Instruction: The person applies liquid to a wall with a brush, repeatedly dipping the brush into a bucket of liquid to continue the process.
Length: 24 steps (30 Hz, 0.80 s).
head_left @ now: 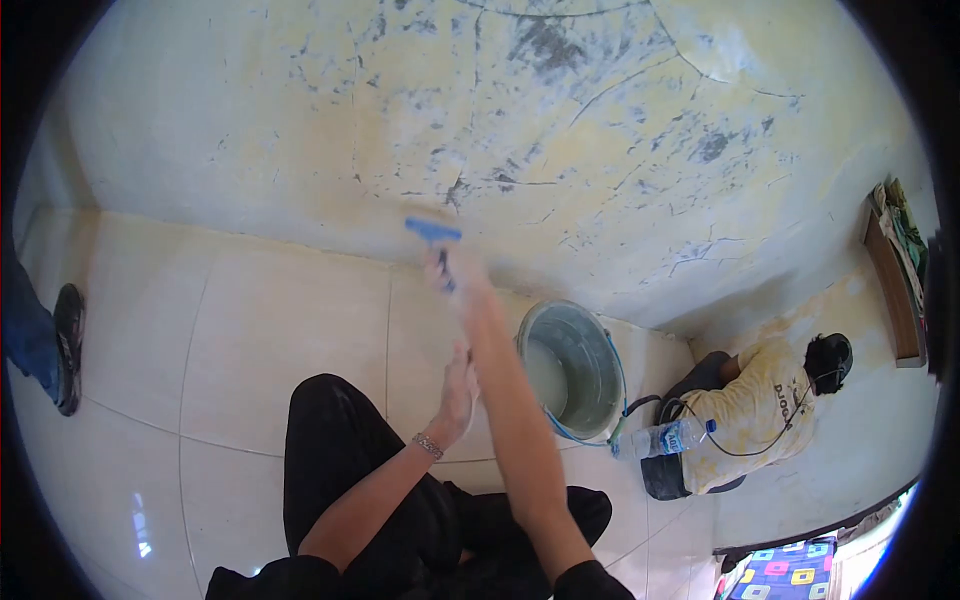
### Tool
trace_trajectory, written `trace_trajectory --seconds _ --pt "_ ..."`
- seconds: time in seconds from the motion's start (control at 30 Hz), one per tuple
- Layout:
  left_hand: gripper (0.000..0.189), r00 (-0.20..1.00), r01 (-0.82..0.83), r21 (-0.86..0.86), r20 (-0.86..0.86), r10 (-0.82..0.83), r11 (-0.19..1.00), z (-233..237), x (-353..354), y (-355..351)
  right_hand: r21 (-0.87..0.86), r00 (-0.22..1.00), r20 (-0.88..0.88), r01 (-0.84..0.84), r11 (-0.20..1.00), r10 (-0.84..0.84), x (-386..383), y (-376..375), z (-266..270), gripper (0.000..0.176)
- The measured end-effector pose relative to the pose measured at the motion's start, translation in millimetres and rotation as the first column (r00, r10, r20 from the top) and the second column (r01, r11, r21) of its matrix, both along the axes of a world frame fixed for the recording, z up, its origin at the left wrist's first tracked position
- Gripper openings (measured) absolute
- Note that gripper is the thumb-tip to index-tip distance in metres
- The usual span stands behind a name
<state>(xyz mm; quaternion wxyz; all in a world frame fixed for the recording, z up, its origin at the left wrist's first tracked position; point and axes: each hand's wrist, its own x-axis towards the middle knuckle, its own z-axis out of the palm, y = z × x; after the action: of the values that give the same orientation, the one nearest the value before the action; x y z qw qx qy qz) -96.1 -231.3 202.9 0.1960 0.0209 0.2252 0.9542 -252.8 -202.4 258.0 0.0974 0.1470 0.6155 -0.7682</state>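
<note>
My right hand (456, 272) is wrapped round the dark handle of a scraper with a wide blue head (432, 229). The hand is blurred by motion. The blue head is close to the lower part of the cracked, yellowish wall (330, 190), just above the floor line. Lower down, my left hand (459, 394), with a bracelet at its wrist, is raised beside my right forearm. That forearm overlaps part of its fingers, and I cannot tell whether it holds anything. Right of my forearm stands a grey bucket (597, 372) with pale liquid at the bottom.
A person in a stained yellow shirt (752, 415) crouches by the wall on the right. A plastic water bottle (665, 439) appears beside them, near the bucket. At the left, another person's shoe (68, 345) rests on the tiled floor (250, 340). A wooden shelf (893, 285) hangs at far right.
</note>
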Motion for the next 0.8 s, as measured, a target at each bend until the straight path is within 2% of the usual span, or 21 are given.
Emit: trace_trajectory --seconds 0.03,0.1,0.13,0.17,0.23,0.3,0.4,0.43,0.47,0.53,0.57,0.6,0.63,0.7,0.77,0.8 --pt "0.065 0.999 0.021 0.031 0.024 -0.022 0.999 2 -2 -2 -0.185 0.998 -0.061 -0.042 0.982 0.032 -4 -3 28 0.011" --pt "0.068 0.994 0.062 0.095 0.081 -0.07 0.994 10 0 -10 -0.025 0.994 -0.058 0.096 0.995 -0.097 19 -31 107 0.011" --pt "0.069 0.994 0.074 0.089 0.067 -0.08 0.993 10 -2 -12 0.086 0.979 -0.201 0.04 0.995 -0.022 25 -34 130 0.012" --pt "0.07 0.994 0.086 0.078 0.063 -0.091 0.993 11 0 -13 0.165 0.973 -0.229 0.058 0.985 -0.019 32 -39 158 0.013" --pt "0.071 0.993 0.114 0.054 0.034 -0.116 0.992 7 2 -15 0.043 0.855 -0.511 -0.08 0.996 0.09 29 -33 183 0.017" --pt "0.07 0.99 0.138 0.035 -0.017 -0.137 0.99 8 2 -15 0.061 0.717 -0.696 0.016 0.998 0.031 20 -29 195 0.022" --pt "0.07 0.989 0.137 0.008 0.061 -0.137 0.991 2 4 -11 -0.002 0.79 -0.613 -0.039 0.999 0.029 -11 -7 177 0.028" --pt "0.07 0.986 0.131 -0.018 0.102 -0.128 0.991 2 5 -11 0.149 0.816 -0.577 0.059 0.987 0.038 -20 0 153 0.032" --pt "0.07 0.983 0.128 -0.04 0.137 -0.121 0.991 0 4 -11 0.304 0.839 -0.543 0.15 0.941 0.041 -27 8 119 0.036" --pt "0.069 0.979 0.084 -0.115 0.196 -0.061 0.99 0 2 -10 0.328 0.9 -0.429 0.228 0.917 -0.07 -25 15 43 0.043" --pt "0.068 0.975 0.044 -0.163 0.224 -0.007 0.986 1 3 -9 0.248 0.924 -0.374 0.188 0.95 -0.085 -13 17 6 0.044" --pt "0.068 0.967 0.006 -0.213 0.249 0.049 0.977 2 4 -8 0.344 0.949 -0.3 0.204 0.916 -0.099 0 18 -30 0.041" --pt "0.067 0.956 0.053 -0.229 0.294 0.017 0.972 -6 6 -5 0.364 0.973 -0.193 0.194 0.911 -0.13 17 16 -56 0.038" --pt "0.066 0.922 0.155 -0.253 0.384 -0.048 0.955 -20 10 -2 0.389 0.988 -0.02 0.146 0.91 -0.151 27 19 -80 0.034" --pt "0.067 0.953 0.13 -0.262 0.3 -0.047 0.956 -16 14 -3 0.39 0.985 0.113 0.075 0.918 -0.128 31 29 -86 0.029" --pt "0.068 0.966 0.116 -0.264 0.253 -0.048 0.957 -10 13 -5 0.32 0.975 0.184 0.057 0.946 -0.121 30 32 -79 0.027"
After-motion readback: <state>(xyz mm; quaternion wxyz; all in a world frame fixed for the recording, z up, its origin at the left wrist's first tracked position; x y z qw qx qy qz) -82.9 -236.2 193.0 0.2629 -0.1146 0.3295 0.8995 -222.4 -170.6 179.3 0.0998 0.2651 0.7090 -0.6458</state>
